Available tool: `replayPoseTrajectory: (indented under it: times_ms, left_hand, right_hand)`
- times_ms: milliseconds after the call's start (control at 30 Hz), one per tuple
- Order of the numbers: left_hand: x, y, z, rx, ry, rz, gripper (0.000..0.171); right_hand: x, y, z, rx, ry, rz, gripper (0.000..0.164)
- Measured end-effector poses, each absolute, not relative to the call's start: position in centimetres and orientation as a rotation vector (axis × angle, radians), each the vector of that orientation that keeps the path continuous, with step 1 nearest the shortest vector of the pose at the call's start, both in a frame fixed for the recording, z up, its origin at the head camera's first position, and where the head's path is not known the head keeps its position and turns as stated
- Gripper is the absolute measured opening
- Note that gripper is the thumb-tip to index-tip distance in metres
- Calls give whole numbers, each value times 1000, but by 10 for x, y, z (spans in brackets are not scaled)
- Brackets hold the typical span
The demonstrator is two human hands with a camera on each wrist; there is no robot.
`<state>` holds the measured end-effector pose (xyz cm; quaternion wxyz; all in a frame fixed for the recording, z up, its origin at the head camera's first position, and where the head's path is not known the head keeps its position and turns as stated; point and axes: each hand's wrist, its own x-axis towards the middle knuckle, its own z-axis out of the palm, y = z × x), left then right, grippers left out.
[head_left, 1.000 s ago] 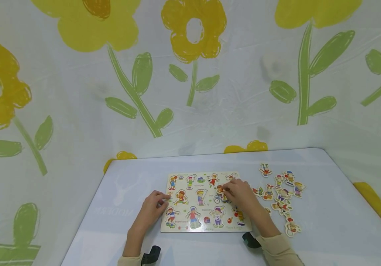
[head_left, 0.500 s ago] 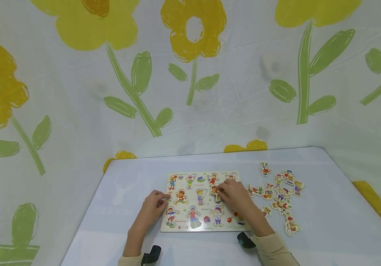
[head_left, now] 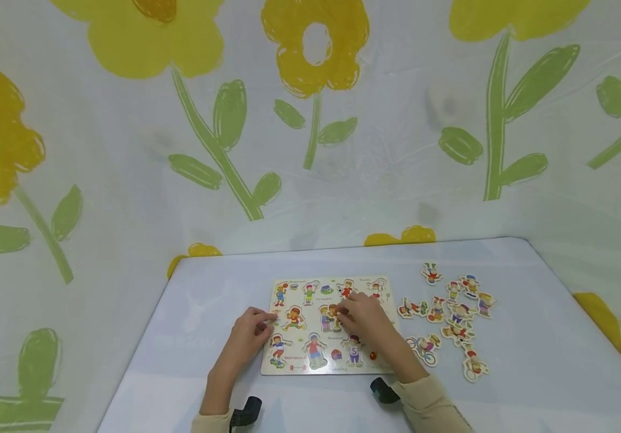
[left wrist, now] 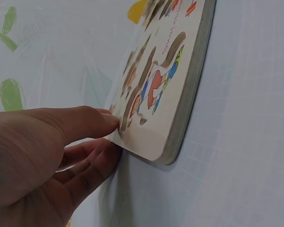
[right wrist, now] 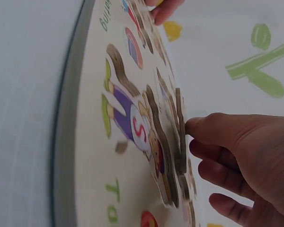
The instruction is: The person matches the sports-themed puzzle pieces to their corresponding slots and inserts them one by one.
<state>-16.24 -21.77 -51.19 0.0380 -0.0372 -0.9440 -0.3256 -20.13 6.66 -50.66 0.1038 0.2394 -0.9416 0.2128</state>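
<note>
A wooden puzzle board (head_left: 312,328) with sports figures printed in its cut-out recesses lies on the table. My left hand (head_left: 249,334) holds its left edge; in the left wrist view the thumb (left wrist: 102,122) lies on the face while the other fingers are at the rim. Over the middle of the board, my right hand (head_left: 367,319) pinches a figure-shaped puzzle piece (head_left: 334,317) between thumb and fingers. Seen edge-on from the right wrist, this piece (right wrist: 181,137) stands just off the board's surface. The right hand and forearm hide part of the board's right side.
Several loose puzzle pieces lie on the table right of the board, among them a cyclist piece (head_left: 424,349), a tennis piece (head_left: 473,365) and one farther back (head_left: 432,273). A flower-print curtain (head_left: 386,150) hangs behind the white table (head_left: 213,282).
My right hand has carried the puzzle piece leftward across the board, from the cyclist recess to beside the central figure. The left hand stays at the board's left edge.
</note>
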Motion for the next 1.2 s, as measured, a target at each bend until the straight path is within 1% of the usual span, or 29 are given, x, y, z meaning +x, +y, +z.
replayPoseTrajectory:
  times_ms: [167,600,900,1200]
  left_hand:
    - [-163,-218,-512,-103,-2909,-1003,23]
    - [-165,-220,-510,-87,-2941,-1060,26]
    - [-165,-221,-513,-105,-2925,-1070,25]
    - [-166,-220,-513,-76,-2931,-1068,25]
  right_hand:
    - [-201,59,-509,725,-2769,612,10]
    - [-201,50,-507,691,-2845,581,15]
    - [-203,44,-501,741,-2843,612,13]
    - [-207,25,-501,798,-2827,610,12]
